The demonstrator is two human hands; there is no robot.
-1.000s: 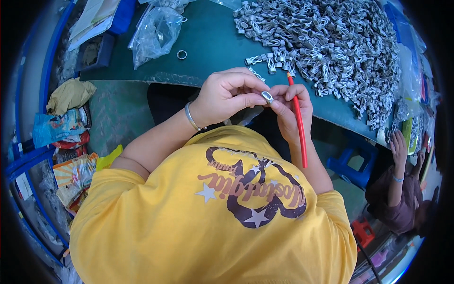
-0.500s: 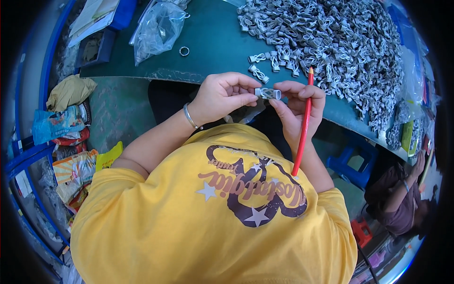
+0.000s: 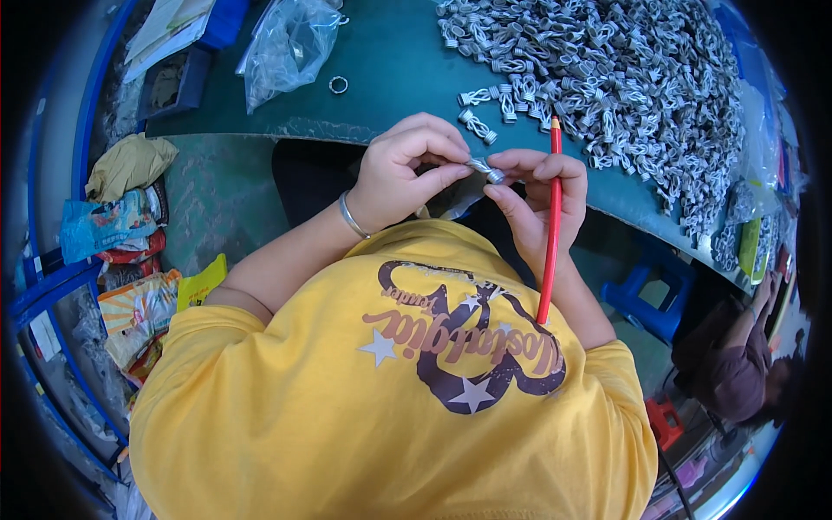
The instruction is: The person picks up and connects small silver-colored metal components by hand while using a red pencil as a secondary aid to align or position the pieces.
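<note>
Between my two hands is a small grey metal part (image 3: 486,170) with a ribbed ring end and twisted bars. The fingertips of my left hand (image 3: 414,160) pinch its left end. My right hand (image 3: 542,186) has thumb and forefinger closed on the ring end. A red pencil (image 3: 553,225) is also tucked in my right hand, its sharpened tip pointing away from me. Just beyond my fingers, a few loose parts of the same kind (image 3: 477,126) lie on the green table (image 3: 381,78), at the edge of a large heap (image 3: 607,87).
A lone ring (image 3: 338,85) and a clear plastic bag (image 3: 290,56) lie on the table at the left. Beside them stands a blue bin (image 3: 176,84). Snack packets (image 3: 139,303) hang at the left. A blue stool (image 3: 652,295) and another person (image 3: 728,373) are at the right.
The metal part has turned from lying level to slanting down to the right. My right hand has shifted slightly left, and the pencil stands more upright. The other person's arm has moved.
</note>
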